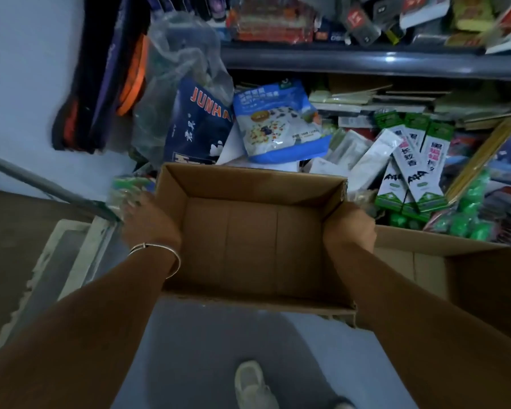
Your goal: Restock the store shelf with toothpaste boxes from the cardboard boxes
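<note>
Open brown cardboard box (254, 240), flaps up, held centre-frame between both hands above the grey floor, its inside bare: no toothpaste boxes visible in it. Long axis runs left–right across the view; far wall tips toward the shelf.

Left hand (148, 222) grips the left end wall, fingers curled over the outer side, partly blurred; thin silver bangle (157, 253) on that wrist. Right hand (348, 228) grips the right end wall, fingers wrapped round the far outer side, tips hidden. Box sits square between the two, neither hand nearer; any shift of it goes by both arms together.

Second open brown carton (466, 278) lies just right of and near-side behind the held one, touching or nearly so; its contents can't be seen from here.

Judgement: held box looks emptied, so it prob. gets set aside and restock goes on from the other carton.

Far side: low grey shelf (366, 62) crammed w/ goods. Dark blue bag (198, 128) at left reads "JUNHA…", rest cut off. Light blue-and-white snack pouch (281, 122) beside it, print too blurred to read. Right: green-and-white long packs with black bat logo (416, 160), Chinese characters, not clearly legible. Pale shoe (252, 385) on near floor.
</note>
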A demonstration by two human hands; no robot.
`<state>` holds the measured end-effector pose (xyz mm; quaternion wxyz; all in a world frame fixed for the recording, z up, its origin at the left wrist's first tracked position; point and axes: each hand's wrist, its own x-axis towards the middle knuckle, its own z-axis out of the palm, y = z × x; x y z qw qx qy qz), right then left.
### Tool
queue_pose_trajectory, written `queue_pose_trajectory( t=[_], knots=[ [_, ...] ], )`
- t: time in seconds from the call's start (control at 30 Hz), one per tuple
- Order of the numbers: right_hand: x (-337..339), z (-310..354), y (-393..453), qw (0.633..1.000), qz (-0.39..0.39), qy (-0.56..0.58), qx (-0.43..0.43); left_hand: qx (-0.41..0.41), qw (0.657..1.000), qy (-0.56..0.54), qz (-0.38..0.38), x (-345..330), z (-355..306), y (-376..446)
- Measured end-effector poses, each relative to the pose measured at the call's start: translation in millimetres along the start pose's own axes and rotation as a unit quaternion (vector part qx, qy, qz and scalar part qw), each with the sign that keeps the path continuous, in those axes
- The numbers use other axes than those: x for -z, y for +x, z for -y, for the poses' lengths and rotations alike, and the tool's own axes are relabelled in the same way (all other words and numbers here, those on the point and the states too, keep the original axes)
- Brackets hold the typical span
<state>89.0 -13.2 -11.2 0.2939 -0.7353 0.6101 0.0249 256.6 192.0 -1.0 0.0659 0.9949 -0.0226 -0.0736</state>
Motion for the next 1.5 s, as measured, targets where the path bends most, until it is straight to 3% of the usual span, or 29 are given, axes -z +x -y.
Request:
queue_pose_trajectory(
  t=[0.4,0.8,0.97,1.2,1.5],
  knots=[
    [-114.2,-54.5,48.4,0.996,0.015,0.007,-0.090,-0.061,0.998,-0.008,0.015,-149.4,-2.4,37.1],
    [-166.0,-86.0,83.5,0.997,0.004,0.007,-0.073,-0.058,0.997,-0.029,0.043,-245.7,1.2,44.8],
    [-170.5,-87.2,82.5,0.997,-0.002,0.012,-0.071,-0.052,0.998,-0.018,0.041,-246.5,-0.4,43.6],
    [-165.6,-82.8,81.7,0.999,-0.022,0.023,-0.025,-0.033,0.995,-0.018,0.096,-228.4,-12.3,40.7],
    [-88.1,-50.7,51.9,0.997,0.006,-0.037,0.069,-0.130,0.984,-0.059,0.110,-137.6,-54.3,8.0]
  ],
)
